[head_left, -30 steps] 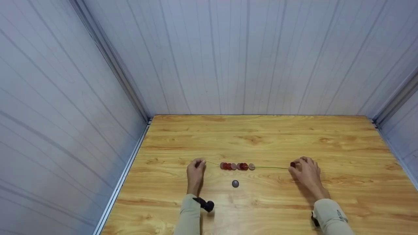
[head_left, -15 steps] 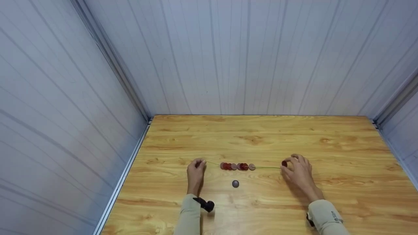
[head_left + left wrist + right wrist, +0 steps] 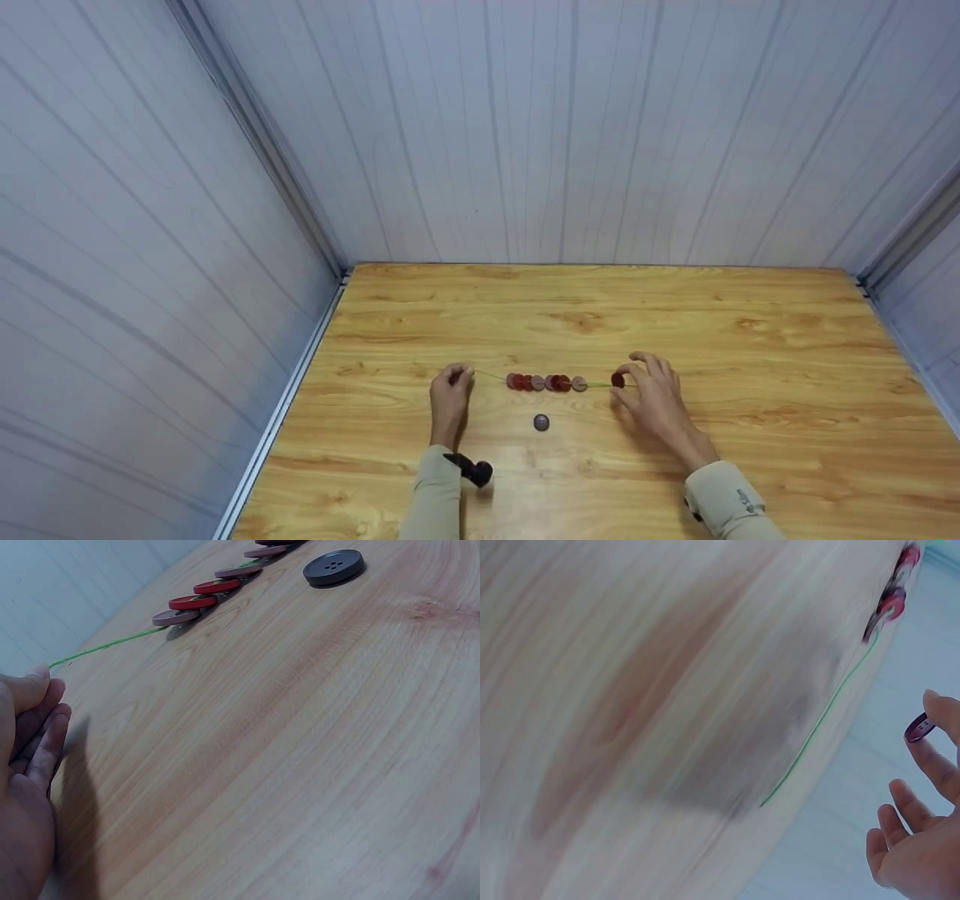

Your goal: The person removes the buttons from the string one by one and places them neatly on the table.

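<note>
Your left grip point(image 3: 450, 401) pinched one end of the green string point(image 3: 105, 647) between thumb and finger. Along the string, red and mauve buttons point(image 3: 559, 383) lay in an overlapping row on the desk point(image 3: 600, 315). Your right grip point(image 3: 654, 397) held a dark red button point(image 3: 618, 380) between thumb and forefinger, other fingers spread, just right of the row; the right wrist view showed the string's free end apart from it. A grey button point(image 3: 541, 422) lay flat on your side of the row.
</note>
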`<state>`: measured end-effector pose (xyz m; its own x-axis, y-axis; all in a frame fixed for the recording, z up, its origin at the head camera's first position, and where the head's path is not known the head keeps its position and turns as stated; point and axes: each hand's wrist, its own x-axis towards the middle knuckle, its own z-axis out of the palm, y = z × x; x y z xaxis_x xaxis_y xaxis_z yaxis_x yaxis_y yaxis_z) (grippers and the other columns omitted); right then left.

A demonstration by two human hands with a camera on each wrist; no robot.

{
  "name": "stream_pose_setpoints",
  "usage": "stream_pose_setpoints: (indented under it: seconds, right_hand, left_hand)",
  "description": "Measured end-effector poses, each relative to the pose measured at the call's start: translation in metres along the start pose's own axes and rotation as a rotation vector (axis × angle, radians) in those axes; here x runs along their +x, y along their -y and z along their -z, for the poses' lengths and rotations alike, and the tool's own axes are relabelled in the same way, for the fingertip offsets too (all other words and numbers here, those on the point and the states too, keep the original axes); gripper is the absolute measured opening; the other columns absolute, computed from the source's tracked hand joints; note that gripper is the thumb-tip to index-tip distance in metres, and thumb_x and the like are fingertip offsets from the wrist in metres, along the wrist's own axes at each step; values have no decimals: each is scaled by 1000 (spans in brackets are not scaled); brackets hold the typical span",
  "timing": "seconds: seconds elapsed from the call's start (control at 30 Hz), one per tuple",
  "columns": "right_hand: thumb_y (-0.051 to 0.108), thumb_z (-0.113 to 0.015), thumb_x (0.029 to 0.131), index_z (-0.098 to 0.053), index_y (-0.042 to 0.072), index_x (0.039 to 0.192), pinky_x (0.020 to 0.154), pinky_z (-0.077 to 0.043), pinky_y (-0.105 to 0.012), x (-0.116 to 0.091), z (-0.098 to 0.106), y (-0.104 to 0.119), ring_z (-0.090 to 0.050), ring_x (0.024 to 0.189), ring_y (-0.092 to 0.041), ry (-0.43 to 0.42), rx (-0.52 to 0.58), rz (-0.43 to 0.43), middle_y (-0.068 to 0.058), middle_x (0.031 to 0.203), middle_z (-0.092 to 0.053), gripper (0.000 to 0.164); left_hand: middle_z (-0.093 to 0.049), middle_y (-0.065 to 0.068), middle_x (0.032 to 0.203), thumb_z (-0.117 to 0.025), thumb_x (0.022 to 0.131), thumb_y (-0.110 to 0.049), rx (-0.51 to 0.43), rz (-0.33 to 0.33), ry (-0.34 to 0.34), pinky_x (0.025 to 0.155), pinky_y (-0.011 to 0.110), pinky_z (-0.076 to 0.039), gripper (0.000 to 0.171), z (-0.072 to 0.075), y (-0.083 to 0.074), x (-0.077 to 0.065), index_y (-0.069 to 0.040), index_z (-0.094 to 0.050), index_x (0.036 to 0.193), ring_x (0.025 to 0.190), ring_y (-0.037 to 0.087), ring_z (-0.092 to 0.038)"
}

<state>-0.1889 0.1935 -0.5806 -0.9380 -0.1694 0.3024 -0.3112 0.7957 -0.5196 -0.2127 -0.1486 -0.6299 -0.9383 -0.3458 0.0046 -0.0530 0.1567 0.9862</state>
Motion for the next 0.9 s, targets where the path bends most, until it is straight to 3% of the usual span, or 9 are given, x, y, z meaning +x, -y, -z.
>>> stream_pose_setpoints:
  seconds: [0.33,0.57,0.9]
  right_hand:
    - [24,-77,81,-67,10,102,97,-33,-53,-3,-17,29,-43,119,-35,7,-11,121,-15,128,-53,26]
    - [22,-78,80,-68,8,108,99,-33,-55,-5,-28,44,-43,120,-36,26,-9,217,-16,128,-53,32]
    - [24,-77,81,-67,12,105,102,-32,-54,-13,-43,61,-43,121,-34,86,-13,287,-16,128,-54,29]
  left_hand:
    - [-67,13,91,-64,91,-10,-11,-11,-7,74,25,-49,13,-1,-2,0,1,-69,94,82,17,-60]
    - [-66,22,95,-62,92,-5,-26,3,3,74,29,-50,17,0,-12,-3,10,-66,100,86,28,-61]
    - [-67,13,91,-64,91,-11,-34,3,-3,72,26,-49,12,-1,-1,0,0,-69,94,81,17,-60]
